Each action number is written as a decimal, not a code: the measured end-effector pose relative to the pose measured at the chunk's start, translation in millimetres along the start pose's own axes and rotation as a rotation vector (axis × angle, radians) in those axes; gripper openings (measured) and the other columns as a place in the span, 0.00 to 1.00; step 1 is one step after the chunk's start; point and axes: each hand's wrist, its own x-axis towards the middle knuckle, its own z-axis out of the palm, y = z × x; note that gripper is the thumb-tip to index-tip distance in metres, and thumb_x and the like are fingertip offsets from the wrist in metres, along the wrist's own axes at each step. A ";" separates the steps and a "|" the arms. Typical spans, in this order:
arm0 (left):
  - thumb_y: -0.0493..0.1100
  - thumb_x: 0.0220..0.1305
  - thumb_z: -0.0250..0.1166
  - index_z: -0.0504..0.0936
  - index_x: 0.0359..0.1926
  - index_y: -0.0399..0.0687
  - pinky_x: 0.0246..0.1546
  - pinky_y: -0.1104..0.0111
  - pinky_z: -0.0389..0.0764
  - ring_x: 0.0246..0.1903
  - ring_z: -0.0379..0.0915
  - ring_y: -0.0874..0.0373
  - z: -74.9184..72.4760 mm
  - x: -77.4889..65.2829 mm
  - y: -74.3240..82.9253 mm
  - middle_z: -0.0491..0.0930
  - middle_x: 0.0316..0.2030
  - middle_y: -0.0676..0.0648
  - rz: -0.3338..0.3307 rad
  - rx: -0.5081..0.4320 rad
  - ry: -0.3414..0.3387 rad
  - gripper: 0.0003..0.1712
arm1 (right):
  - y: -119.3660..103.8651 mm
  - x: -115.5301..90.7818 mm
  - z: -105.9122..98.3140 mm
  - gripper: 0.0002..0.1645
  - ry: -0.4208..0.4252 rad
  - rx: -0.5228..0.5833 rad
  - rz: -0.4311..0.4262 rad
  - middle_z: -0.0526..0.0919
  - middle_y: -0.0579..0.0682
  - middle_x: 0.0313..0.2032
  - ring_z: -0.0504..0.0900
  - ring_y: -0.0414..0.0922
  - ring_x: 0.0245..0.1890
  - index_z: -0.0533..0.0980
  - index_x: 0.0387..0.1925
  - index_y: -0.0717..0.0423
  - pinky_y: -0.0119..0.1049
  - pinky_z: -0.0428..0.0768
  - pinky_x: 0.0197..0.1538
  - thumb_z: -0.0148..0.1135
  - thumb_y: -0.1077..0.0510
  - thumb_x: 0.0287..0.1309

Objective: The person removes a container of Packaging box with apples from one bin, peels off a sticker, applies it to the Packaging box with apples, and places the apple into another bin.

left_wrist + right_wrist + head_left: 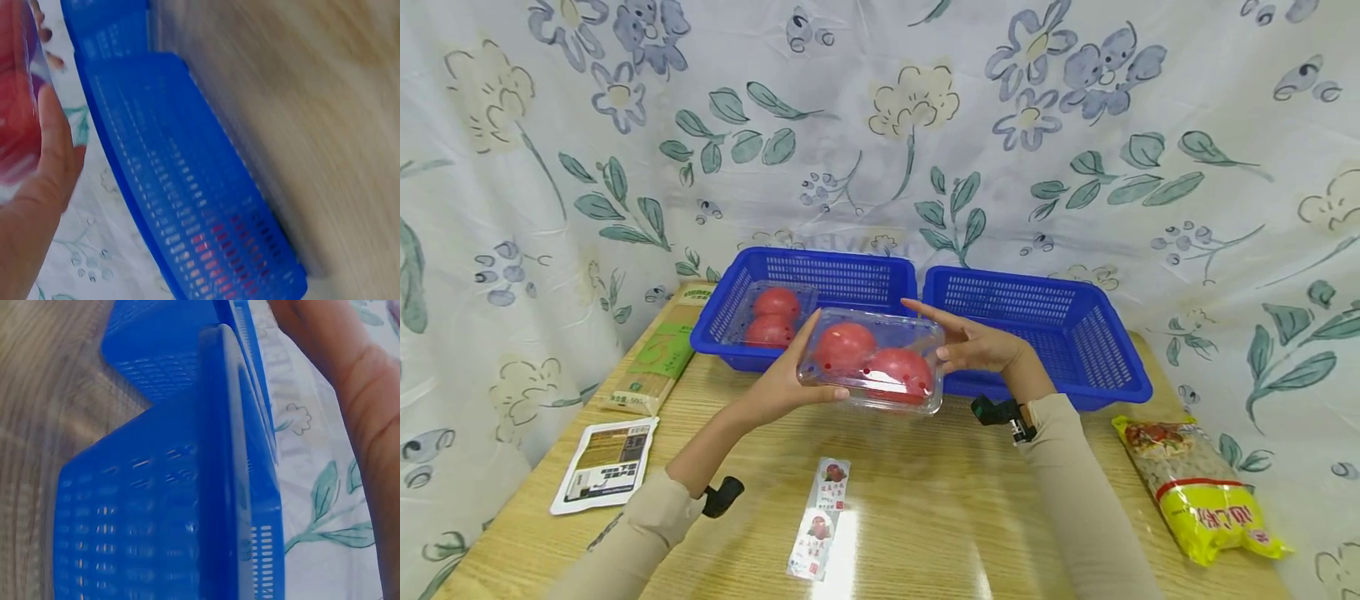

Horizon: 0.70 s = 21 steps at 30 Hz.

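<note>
A clear plastic fruit box (870,360) with red round fruits inside is held above the table, in front of the two blue baskets. My left hand (781,385) grips its left end, thumb along the lower front edge. At its right end my right hand (985,343) holds the box, with one finger stretched over the top corner. The left wrist view shows part of the box (15,94) beside the left hand (47,169). Only part of the right hand (325,331) appears in the right wrist view; the box is out of sight there.
The left blue basket (741,360) contains another clear box of red fruits (775,317). Beside it is the right blue basket (1123,358). Noodles in a green pack (658,358) and a white-edged pouch (606,467) lie left. Fruit labels (818,518) lie in front; a yellow bag (1198,492) lies right.
</note>
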 end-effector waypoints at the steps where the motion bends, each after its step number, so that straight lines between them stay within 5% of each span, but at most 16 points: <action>1: 0.60 0.53 0.75 0.33 0.78 0.73 0.63 0.38 0.65 0.74 0.45 0.32 2.6 -0.8 -0.2 0.34 0.79 0.44 0.003 -0.005 0.025 0.67 | 0.3 -2.0 1.7 0.52 0.041 0.008 -0.002 0.72 0.56 0.65 0.85 0.50 0.51 0.34 0.79 0.35 0.45 0.81 0.55 0.55 0.61 0.71; 5: 0.55 0.53 0.76 0.34 0.78 0.75 0.63 0.42 0.68 0.73 0.52 0.35 12.9 -2.7 0.3 0.38 0.79 0.45 0.028 -0.067 0.103 0.67 | 0.6 -8.2 15.5 0.56 0.232 -0.030 -0.003 0.67 0.62 0.67 0.81 0.53 0.56 0.33 0.78 0.27 0.50 0.77 0.60 0.62 0.44 0.66; 10: 0.51 0.55 0.75 0.34 0.78 0.72 0.64 0.45 0.68 0.73 0.53 0.36 23.0 -4.8 -2.4 0.37 0.79 0.45 0.031 -0.115 0.154 0.66 | 3.8 -13.6 45.8 0.69 0.419 -0.197 0.039 0.38 0.61 0.77 0.54 0.65 0.73 0.30 0.77 0.25 0.62 0.61 0.69 0.68 0.27 0.49; 12: 0.51 0.57 0.74 0.34 0.78 0.72 0.64 0.45 0.68 0.73 0.51 0.36 26.5 -7.3 -3.3 0.36 0.79 0.45 0.019 -0.120 0.165 0.65 | 6.4 -13.6 60.2 0.75 0.468 -0.271 0.056 0.34 0.60 0.78 0.49 0.67 0.75 0.27 0.76 0.26 0.64 0.60 0.69 0.70 0.26 0.45; 21: 0.48 0.56 0.75 0.33 0.78 0.73 0.63 0.48 0.71 0.71 0.59 0.39 49.7 -17.3 -4.2 0.51 0.75 0.38 0.019 -0.163 0.170 0.66 | 18.4 -17.4 103.1 0.83 0.674 -0.418 0.084 0.49 0.60 0.76 0.61 0.64 0.71 0.24 0.76 0.27 0.55 0.70 0.65 0.82 0.39 0.39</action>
